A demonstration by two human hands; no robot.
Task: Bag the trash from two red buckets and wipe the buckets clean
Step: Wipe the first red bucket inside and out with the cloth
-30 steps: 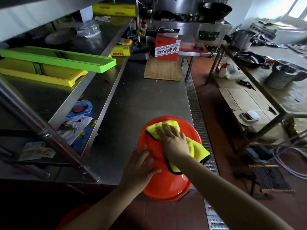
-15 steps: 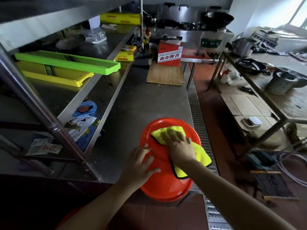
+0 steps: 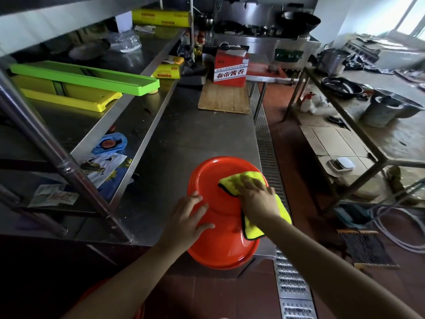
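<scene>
A red bucket (image 3: 218,180) stands upside down on the near end of the steel counter (image 3: 195,134), its base facing up. My left hand (image 3: 186,219) lies flat on its left side with fingers spread. My right hand (image 3: 257,199) presses a yellow cloth (image 3: 250,178) with a dark edge onto the right part of the bucket's base. A second red shape (image 3: 96,293) shows at the bottom left below the counter, mostly hidden by my left arm.
A wooden board (image 3: 224,100) and a red box (image 3: 230,70) stand at the counter's far end. Green and yellow trays (image 3: 92,77) lie on the left shelf. A floor drain grate (image 3: 266,146) runs along the counter's right. A metal table (image 3: 368,116) with pots stands right.
My right hand has slid the yellow cloth from the bucket's far middle toward its right side. My left hand stays on the bucket's left.
</scene>
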